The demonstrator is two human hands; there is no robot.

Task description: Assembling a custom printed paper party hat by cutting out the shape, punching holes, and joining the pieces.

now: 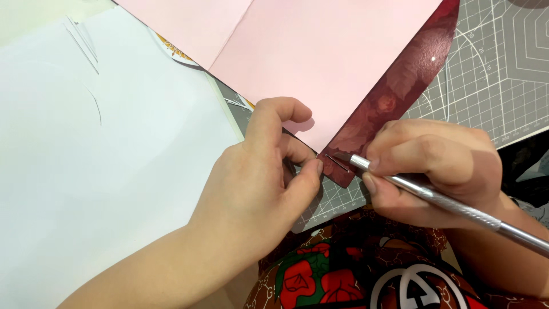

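Note:
My right hand [434, 166] grips a silver craft knife [452, 207], its blade tip resting on the corner of a dark red floral strip [394, 97]. That strip borders a large pink sheet [320, 51] lying on a grey cutting mat [497, 74]. Short cut lines show in the strip's corner by the blade. My left hand [257, 183] presses down on the pink sheet's edge right beside that corner, thumb and fingertips pinched close to the blade.
A big white sheet [103, 154] with thin cut slits covers the left side. A small printed scrap [174, 51] peeks out between the white and pink sheets. Red floral clothing [343, 274] fills the bottom edge.

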